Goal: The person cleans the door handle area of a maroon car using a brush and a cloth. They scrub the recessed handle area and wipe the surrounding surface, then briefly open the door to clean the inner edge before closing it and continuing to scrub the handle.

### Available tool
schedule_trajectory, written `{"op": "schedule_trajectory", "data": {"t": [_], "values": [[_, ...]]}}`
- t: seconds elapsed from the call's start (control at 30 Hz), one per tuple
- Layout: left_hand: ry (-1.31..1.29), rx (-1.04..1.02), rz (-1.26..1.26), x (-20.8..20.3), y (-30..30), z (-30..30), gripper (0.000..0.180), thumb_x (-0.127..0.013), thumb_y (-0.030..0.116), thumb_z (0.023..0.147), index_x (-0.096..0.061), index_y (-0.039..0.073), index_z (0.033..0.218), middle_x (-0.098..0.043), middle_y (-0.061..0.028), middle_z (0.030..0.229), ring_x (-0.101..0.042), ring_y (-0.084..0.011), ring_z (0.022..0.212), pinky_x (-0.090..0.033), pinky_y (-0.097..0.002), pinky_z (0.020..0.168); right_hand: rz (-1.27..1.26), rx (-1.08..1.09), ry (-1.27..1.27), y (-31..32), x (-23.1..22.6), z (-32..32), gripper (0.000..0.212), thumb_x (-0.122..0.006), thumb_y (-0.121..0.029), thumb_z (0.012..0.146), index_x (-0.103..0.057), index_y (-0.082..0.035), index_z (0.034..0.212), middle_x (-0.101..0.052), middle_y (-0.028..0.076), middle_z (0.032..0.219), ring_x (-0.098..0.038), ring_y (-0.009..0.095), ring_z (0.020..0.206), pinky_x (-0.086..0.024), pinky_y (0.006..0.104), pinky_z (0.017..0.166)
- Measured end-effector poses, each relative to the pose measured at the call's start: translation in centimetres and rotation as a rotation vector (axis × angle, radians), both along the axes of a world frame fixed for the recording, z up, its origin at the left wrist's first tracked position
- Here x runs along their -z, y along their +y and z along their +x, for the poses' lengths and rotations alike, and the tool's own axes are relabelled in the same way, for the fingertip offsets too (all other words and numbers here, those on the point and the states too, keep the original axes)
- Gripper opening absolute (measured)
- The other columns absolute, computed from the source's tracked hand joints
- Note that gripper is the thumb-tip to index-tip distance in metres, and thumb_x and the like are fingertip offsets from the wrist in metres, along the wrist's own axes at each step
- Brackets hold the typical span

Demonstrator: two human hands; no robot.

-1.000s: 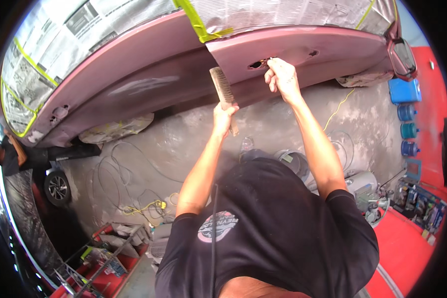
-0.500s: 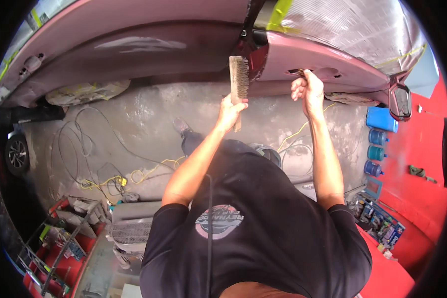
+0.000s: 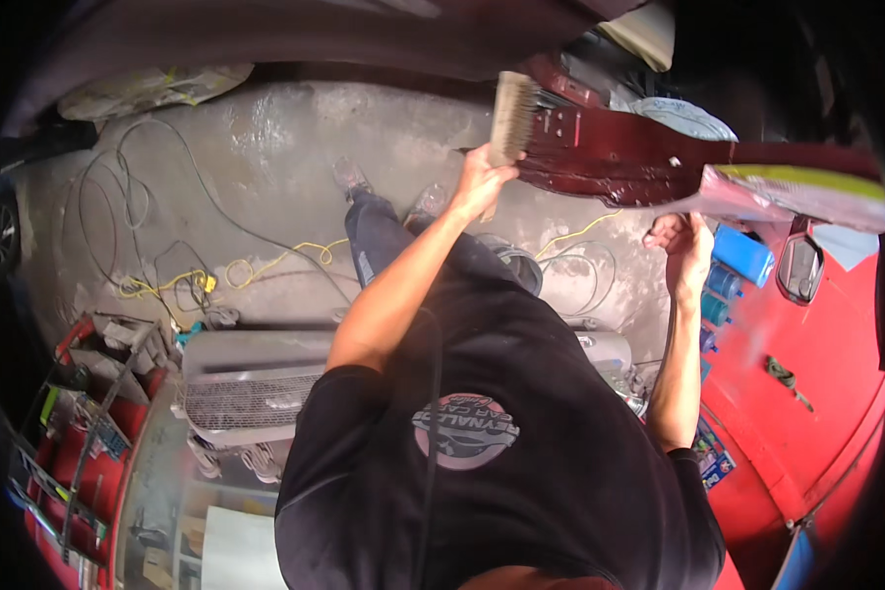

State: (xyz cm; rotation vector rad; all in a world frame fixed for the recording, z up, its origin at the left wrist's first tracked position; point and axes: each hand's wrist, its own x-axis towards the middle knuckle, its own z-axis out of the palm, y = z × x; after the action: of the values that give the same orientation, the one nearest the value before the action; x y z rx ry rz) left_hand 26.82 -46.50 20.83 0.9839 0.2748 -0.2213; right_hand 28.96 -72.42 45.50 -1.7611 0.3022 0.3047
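Note:
My left hand (image 3: 486,184) is closed around the wooden handle of a bristle brush (image 3: 509,118), held upright with its bristles toward the right. Beyond the brush, a car door (image 3: 649,162) stands swung open, its dark red inner edge toward me and yellow-green tape with plastic film along its window side. My right hand (image 3: 686,251) is at the door's pink outer side, fingers curled, one fingertip meeting the panel; the exact hold there is hidden. A side mirror (image 3: 801,265) hangs from the door's far right end.
A dark car panel (image 3: 265,39) spans the top. Hoses and a yellow cord (image 3: 241,275) lie on the concrete floor (image 3: 275,197). A grey bumper with a mesh grille (image 3: 251,403) lies behind me, a red tool rack (image 3: 93,423) at left. Blue containers (image 3: 742,258) stand by the red wall (image 3: 836,344).
The car door has swung open, showing its dark red edge. My right hand has moved right and nearer with it. My left hand has carried the brush slightly right and farther up.

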Motion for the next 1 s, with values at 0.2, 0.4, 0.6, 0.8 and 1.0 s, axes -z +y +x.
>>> {"op": "schedule_trajectory", "data": {"t": [0.2,0.4,0.6,0.8,1.0], "values": [[-0.031,-0.026,0.005,1.4,-3.1,3.2,0.036,-0.067,0.0,0.077,-0.066,-0.002,0.114,-0.071,-0.0062,0.095,-0.063,-0.0137,0.087,-0.051,-0.0303,0.084,0.047,-0.044,-0.174,-3.9,1.9,-3.3,0.049,-0.045,-0.043,0.104,-0.061,0.002,0.109,-0.07,0.016,0.088,-0.069,0.028,0.074,-0.059,0.0424,0.071],[0.031,0.073,0.023,1.2,-2.9,2.7,0.043,-0.062,-0.004,0.081,-0.061,0.002,0.123,-0.073,-0.0038,0.113,-0.066,-0.013,0.097,-0.053,-0.0304,0.091,0.009,0.064,-0.163,-6.5,1.8,-5.8,0.058,-0.046,-0.049,0.103,-0.043,-0.011,0.148,-0.059,0.011,0.137,-0.065,0.029,0.106,-0.056,0.0455,0.076],[0.0,0.061,0.045,1.0,-3.8,2.3,0.038,-0.06,-0.002,0.08,-0.063,0.0,0.118,-0.073,-0.0075,0.104,-0.067,-0.0173,0.094,-0.053,-0.0324,0.089,-0.172,0.127,-0.159,-8.1,1.2,-7.7,0.06,-0.046,-0.05,0.102,-0.041,-0.013,0.149,-0.052,0.009,0.144,-0.059,0.028,0.119,-0.054,0.0446,0.082],[-0.034,0.16,0.327,-1.6,-2.7,2.1,0.038,-0.06,0.002,0.078,-0.06,-0.003,0.116,-0.07,-0.0235,0.103,-0.068,-0.0383,0.101,-0.053,-0.0423,0.09,-0.135,0.152,-0.097,-9.3,1.0,-8.5,0.061,-0.045,-0.052,0.103,-0.04,-0.014,0.15,-0.05,0.008,0.146,-0.056,0.028,0.122,-0.054,0.0449,0.083],[-0.132,0.218,0.518,-1.3,-2.9,2.5,0.036,-0.06,0.007,0.079,-0.054,-0.005,0.112,-0.067,-0.0323,0.106,-0.067,-0.0439,0.104,-0.052,-0.0472,0.084,-0.072,0.106,-0.123,-8.5,0.1,-7.4,0.056,-0.044,-0.046,0.104,-0.04,-0.013,0.149,-0.052,0.009,0.145,-0.061,0.028,0.113,-0.054,0.0459,0.078]]}}
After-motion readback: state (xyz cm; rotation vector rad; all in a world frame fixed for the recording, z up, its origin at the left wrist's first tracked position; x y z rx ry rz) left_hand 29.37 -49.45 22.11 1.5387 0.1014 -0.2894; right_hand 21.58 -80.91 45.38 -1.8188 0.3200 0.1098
